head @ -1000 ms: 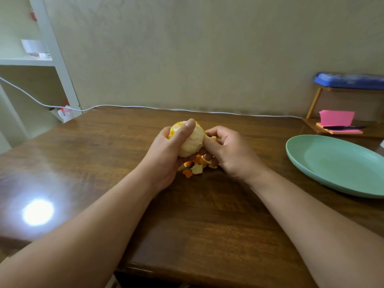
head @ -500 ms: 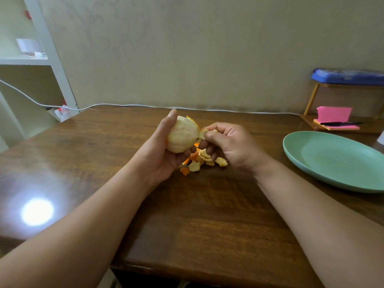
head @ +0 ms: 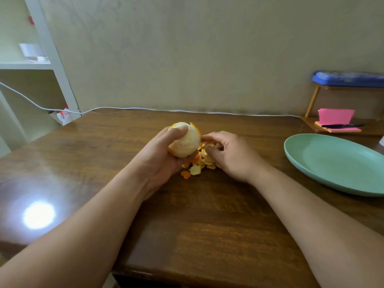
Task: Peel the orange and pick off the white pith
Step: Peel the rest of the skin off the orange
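The left hand [head: 162, 154] holds the orange [head: 186, 142] up off the brown table [head: 207, 215], far to the left of the green plate [head: 332, 163]. The fingers curl under the fruit and the thumb lies across its top. Most of the orange looks pale and white, with a thin bright edge of skin on its far side. The right hand [head: 232, 156] sits between the orange and the plate, just beside the fruit. Its fingers are curled, and the thumb and fingertips pinch a strip of peel [head: 208, 145] right at the side of the orange that faces the plate. Under both hands, a small pile of peel bits [head: 196, 168] lies on the table, also well to the left of the plate. Behind the plate, by the wall, a pink pad [head: 335, 117] has a black pen [head: 340, 126] lying on it. Above that pad sits a blue box [head: 349, 79] on a small stand.
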Motion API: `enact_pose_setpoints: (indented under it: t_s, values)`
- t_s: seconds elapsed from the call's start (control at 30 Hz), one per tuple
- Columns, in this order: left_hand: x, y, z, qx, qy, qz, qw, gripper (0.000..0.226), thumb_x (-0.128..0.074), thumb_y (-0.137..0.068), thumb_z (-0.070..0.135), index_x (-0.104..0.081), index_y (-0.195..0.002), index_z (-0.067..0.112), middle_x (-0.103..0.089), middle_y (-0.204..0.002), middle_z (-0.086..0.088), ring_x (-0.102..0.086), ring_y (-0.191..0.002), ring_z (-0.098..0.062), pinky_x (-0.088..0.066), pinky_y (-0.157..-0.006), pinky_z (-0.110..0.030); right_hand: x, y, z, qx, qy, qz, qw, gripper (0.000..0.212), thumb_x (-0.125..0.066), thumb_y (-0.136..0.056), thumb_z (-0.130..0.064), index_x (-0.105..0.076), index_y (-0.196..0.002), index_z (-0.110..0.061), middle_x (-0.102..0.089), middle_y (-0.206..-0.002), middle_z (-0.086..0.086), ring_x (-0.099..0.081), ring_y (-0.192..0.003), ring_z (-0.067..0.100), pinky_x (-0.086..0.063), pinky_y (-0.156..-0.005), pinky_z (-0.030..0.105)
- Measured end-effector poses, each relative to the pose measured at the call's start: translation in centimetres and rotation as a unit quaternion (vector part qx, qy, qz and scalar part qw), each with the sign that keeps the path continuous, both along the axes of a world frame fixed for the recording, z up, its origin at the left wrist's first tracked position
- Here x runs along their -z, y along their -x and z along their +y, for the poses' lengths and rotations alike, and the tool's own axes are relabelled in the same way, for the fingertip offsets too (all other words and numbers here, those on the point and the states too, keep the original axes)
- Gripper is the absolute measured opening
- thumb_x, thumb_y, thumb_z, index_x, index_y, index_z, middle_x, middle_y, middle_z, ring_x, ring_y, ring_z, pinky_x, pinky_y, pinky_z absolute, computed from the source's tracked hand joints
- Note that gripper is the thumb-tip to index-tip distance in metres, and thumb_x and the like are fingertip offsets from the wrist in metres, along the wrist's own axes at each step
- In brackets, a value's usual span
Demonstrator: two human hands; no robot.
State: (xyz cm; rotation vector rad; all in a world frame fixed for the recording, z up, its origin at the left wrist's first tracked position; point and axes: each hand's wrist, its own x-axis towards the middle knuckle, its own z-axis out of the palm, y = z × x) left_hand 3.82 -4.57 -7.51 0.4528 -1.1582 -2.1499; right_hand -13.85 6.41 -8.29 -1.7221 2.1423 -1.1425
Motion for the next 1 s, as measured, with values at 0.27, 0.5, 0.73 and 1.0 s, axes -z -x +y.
enact_pose_setpoints:
  t_s: [0.27,0.5,0.73,1.0]
  values:
    - [0.4,-0.6,1.0,-0.115,0.377,-0.195,0.898,0.061,-0.092,-0.076,0.043,-0.059,-0.128,0.035,-0.070,-0.120,0.004,-0.071,-0.109,-0.012,-0.062,-0.090,-0.033,-1.4,0.0,0.3,-0.019,0.000,-0.179,0.984,0.034,-0.050,-0.109,-0.053,-0.074,-0.112,-0.029,-0.079,-0.100,-0.006,-0.070,-0.074,0.012,-0.051,-0.064,0.033]
    - [0.3,-1.1,0.9,-0.122,0.482,-0.228,0.837,0.061,-0.086,-0.084,0.054,-0.056,-0.137,0.049,-0.064,-0.125,0.019,-0.065,-0.111,0.000,-0.061,-0.091,-0.025,-1.2,0.2,0.3,-0.052,0.030,-0.195,0.979,0.024,-0.060,-0.109,-0.034,-0.073,-0.124,-0.020,-0.080,-0.099,0.001,-0.078,-0.087,0.021,-0.065,-0.075,0.039]
    - [0.3,-1.3,0.6,-0.121,0.466,-0.211,0.851,0.078,-0.090,-0.081,0.047,-0.048,-0.147,0.049,-0.061,-0.130,0.020,-0.067,-0.114,-0.002,-0.060,-0.097,-0.028,-1.7,-0.5,0.7,-0.061,0.023,-0.160,0.985,0.033,-0.062,-0.108,-0.030,-0.066,-0.140,-0.021,-0.078,-0.109,-0.002,-0.078,-0.093,0.014,-0.067,-0.080,0.037]
    - [0.3,-1.3,0.7,-0.165,0.503,-0.229,0.817,0.071,-0.089,-0.081,0.050,-0.051,-0.140,0.041,-0.061,-0.124,0.019,-0.064,-0.109,0.001,-0.058,-0.083,-0.017,-1.8,-1.0,1.0,-0.046,0.025,-0.141,0.989,0.022,-0.063,-0.107,-0.035,-0.068,-0.127,-0.029,-0.077,-0.106,-0.007,-0.076,-0.094,0.011,-0.066,-0.084,0.038]
